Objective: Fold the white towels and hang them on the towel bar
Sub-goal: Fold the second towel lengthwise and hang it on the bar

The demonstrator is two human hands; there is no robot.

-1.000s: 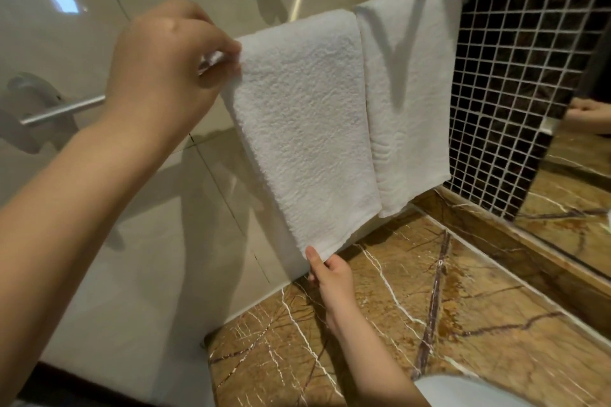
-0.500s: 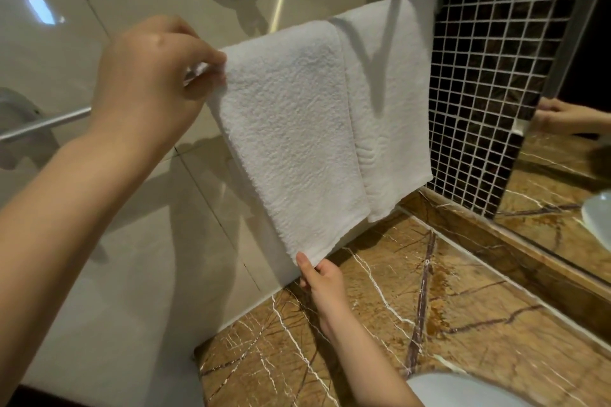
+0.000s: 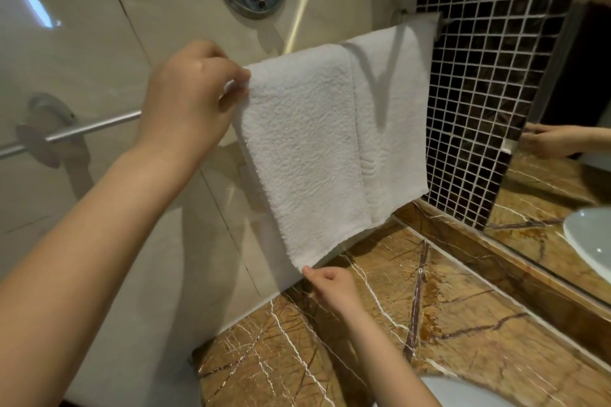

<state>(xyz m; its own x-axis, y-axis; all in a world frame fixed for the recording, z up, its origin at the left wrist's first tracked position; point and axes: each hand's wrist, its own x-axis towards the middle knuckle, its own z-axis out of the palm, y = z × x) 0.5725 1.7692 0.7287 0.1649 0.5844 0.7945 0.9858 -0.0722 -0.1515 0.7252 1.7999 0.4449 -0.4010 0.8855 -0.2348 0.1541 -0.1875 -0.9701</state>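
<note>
At centre frame, a nubbly white terry towel (image 3: 307,155) hangs over a brushed-metal towel bar (image 3: 96,127), overlapping a second towel (image 3: 393,116). A left hand (image 3: 185,99) pinches its upper-left corner; the right hand (image 3: 330,287), fingers curled, nips the lower corner above a veined brown marble counter (image 3: 446,324).

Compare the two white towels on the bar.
The left towel is pinched by the left hand at its top corner and the right hand at its bottom corner; the right towel hangs untouched. The left towel overlaps the right towel's edge. The right towel shows a wavy band; the left towel none. Both are white, hung on the bar.
</note>
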